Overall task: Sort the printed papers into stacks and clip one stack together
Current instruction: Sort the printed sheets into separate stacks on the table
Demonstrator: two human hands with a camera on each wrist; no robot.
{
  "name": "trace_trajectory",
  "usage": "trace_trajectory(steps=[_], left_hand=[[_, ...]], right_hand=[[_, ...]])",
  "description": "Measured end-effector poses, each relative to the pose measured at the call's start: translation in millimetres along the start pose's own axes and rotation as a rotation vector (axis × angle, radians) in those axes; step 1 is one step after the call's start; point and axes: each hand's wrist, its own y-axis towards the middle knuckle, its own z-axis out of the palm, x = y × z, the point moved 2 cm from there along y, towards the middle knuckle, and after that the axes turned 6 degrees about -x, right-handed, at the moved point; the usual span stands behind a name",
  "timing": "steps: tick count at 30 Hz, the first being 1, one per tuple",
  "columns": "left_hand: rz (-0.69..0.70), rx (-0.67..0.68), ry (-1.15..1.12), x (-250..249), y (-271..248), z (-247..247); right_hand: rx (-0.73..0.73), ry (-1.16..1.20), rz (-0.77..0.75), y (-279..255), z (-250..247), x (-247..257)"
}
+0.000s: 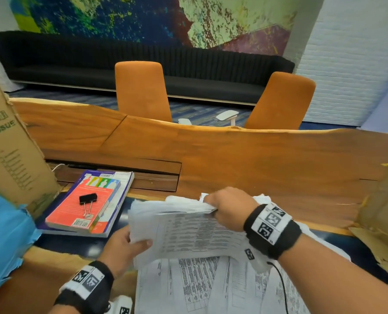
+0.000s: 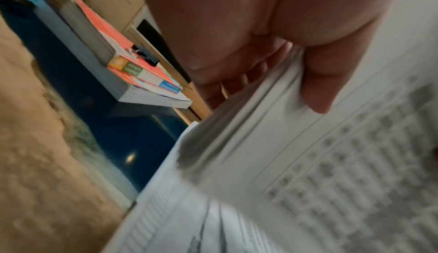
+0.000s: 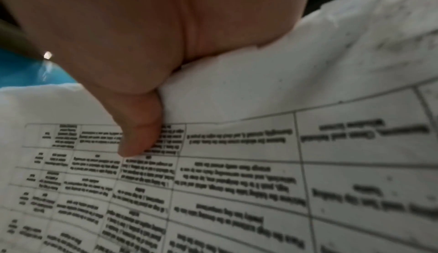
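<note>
A thick stack of printed papers [image 1: 188, 232] with tables on them is held up off the table by both hands. My left hand [image 1: 129, 245] grips its near left edge, thumb [image 2: 317, 80] on top and fingers underneath. My right hand [image 1: 224, 209] grips the far edge, thumb [image 3: 137, 137] pressed on the top sheet [image 3: 237, 182]. More printed sheets [image 1: 211, 286] lie loose on the table below. A black binder clip [image 1: 88, 198] with steel handles rests on the red book [image 1: 84, 205] to the left, also seen as the clip [image 2: 147, 54] in the left wrist view.
Two stacked books [image 1: 111, 209] lie left of the papers. A cardboard tissue box [image 1: 9, 143] and blue wrapping [image 1: 2, 241] stand at the left, torn brown cardboard [image 1: 383, 214] at the right. The wooden table [image 1: 256, 155] stretches beyond, with orange chairs [image 1: 140, 89] behind it.
</note>
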Motion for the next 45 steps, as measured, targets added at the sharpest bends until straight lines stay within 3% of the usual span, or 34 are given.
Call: trace_trajectory(steps=[5, 9, 11, 13, 15, 20, 24, 28, 32, 34, 36, 38, 42, 45], left_hand=[[-0.070, -0.049, -0.198, 10, 18, -23], [-0.125, 0.111, -0.426, -7, 19, 23], [-0.158, 0.046, -0.563, -21, 20, 47], [-0.170, -0.128, -0.539, -37, 20, 63], [-0.108, -0.208, -0.495, -58, 18, 75], [0.183, -0.120, -0.495, -82, 12, 74], [0.176, -0.158, -0.422, -65, 14, 54], [0.158, -0.134, -0.281, -62, -1, 65], [0.273, -0.140, -0.242, -85, -5, 64], [0.171, -0.191, -0.257, -74, 3, 58], [-0.015, -0.210, -0.199, -55, 9, 57], [-0.111, -0.194, -0.121, -40, 10, 60], [-0.042, -0.165, -0.028, -43, 6, 56], [0.055, -0.139, 0.012, -54, 1, 44]], right_hand=[[-0.245, 0.646, 0.186, -22, -24, -48], [-0.300, 0.989, 0.347, -31, 18, -53], [-0.342, 1.103, 0.420, -31, 43, -39], [-0.458, 1.127, 0.500, -28, 58, -21], [-0.611, 1.093, 0.526, -23, 62, -6], [-0.753, 1.095, 0.426, -18, 55, 1], [-0.837, 1.215, 0.491, -24, 60, -13], [-0.831, 1.298, 0.604, -22, 70, -7], [-0.902, 1.349, 0.545, -24, 59, -3], [-0.892, 1.312, 0.566, -27, 66, -4], [-0.794, 1.234, 0.656, -27, 89, -4], [-0.697, 1.169, 0.757, -25, 110, -3], [-0.699, 1.221, 0.823, -20, 105, -4], [-0.578, 1.305, 0.777, -20, 98, -7]])
